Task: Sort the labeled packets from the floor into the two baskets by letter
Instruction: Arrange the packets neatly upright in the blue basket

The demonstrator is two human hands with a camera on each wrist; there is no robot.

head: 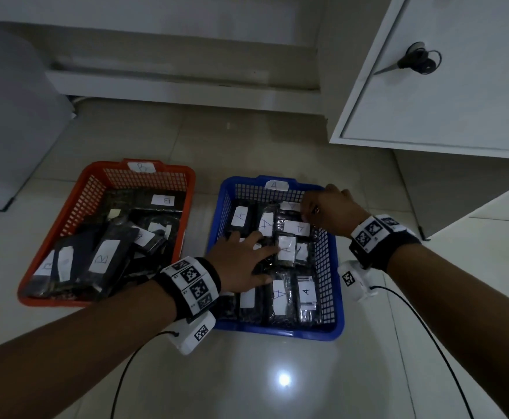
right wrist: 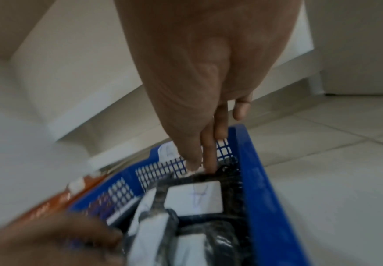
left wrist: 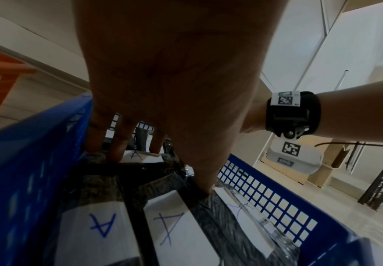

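Observation:
The blue basket [head: 340, 297], tagged A, holds several dark packets with white A labels. Left of it the red basket [head: 75, 189], tagged B, holds B-labelled packets [head: 102, 258]. My left hand [head: 256, 255] lies flat with spread fingers on the packets in the middle of the blue basket; in the left wrist view its fingertips [left wrist: 115, 154] press on an A label. My right hand [head: 307, 213] is at the basket's far right corner. There its thumb and index finger [right wrist: 209, 162] pinch the far edge of an A packet [right wrist: 194, 198].
A white cabinet door [head: 458, 95] with a key in its lock stands open at the upper right, over the floor behind the blue basket. A white plinth [head: 186, 89] runs along the back. Pale floor tiles [head: 277, 382] lie in front of the baskets. Cables trail from both wrists.

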